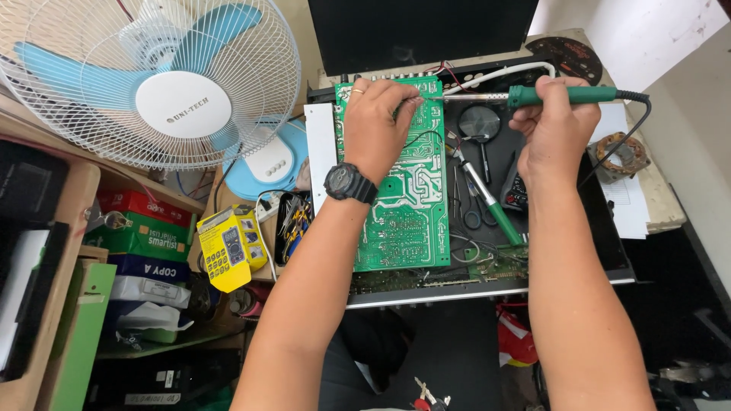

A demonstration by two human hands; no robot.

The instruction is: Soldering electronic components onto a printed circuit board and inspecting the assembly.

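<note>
- Green circuit board (403, 205) lying flat, copper side up, across an open black chassis (609, 243); left edge flush with a white panel strip (320, 152), right edge bordering the chassis well.
- Chassis well crowded: magnifying glass (480, 122), a second green-handled tool (495, 209), scissors (472, 217) and loose wires close beside the board's right edge. Little free room there.
- Left of the chassis, a white-and-blue fan (152, 80) overhanging a cluttered table (670, 205); yellow multimeter (228, 247) just beside the chassis corner.
- Dark monitor (422, 30) standing directly behind the board's far edge.
- Left hand (377, 125) palm down on the board's upper part, wrist bearing a black watch (349, 183), fingertips pinched shut at the top right corner; object pinched too small to tell.
- Right hand (556, 125) raised over the well, grip closed around the green handle of a soldering iron (525, 96), held level, tip meeting the left fingertips at the board's corner.
- Both forearms extended straight ahead, well apart.
</note>
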